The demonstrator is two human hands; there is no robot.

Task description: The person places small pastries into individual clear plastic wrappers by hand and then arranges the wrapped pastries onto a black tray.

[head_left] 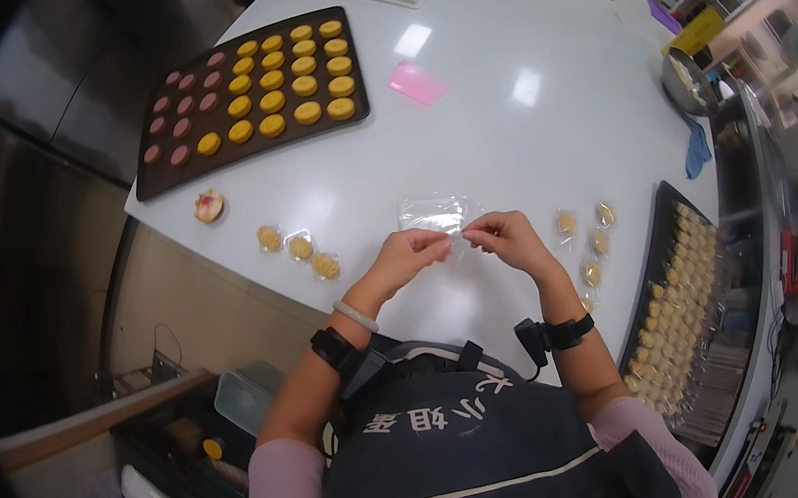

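Over the near part of the white table, my left hand and my right hand come close together. Both pinch the edge of a small clear plastic bag, thumb against fingers. Just beyond them lies a stack of clear plastic bags. To the left of my left hand rest several small round yellow pastries, some of them in clear wrappers. Right of my right hand lie several more wrapped pastries in a loose column. Whether the pinched bag holds anything cannot be made out.
A dark baking tray of yellow and pink round cakes lies at the far left, a bitten fruit nearby. A pink packet is mid-table. At the right edge stands a dark tray of pastries; a metal bowl is beyond.
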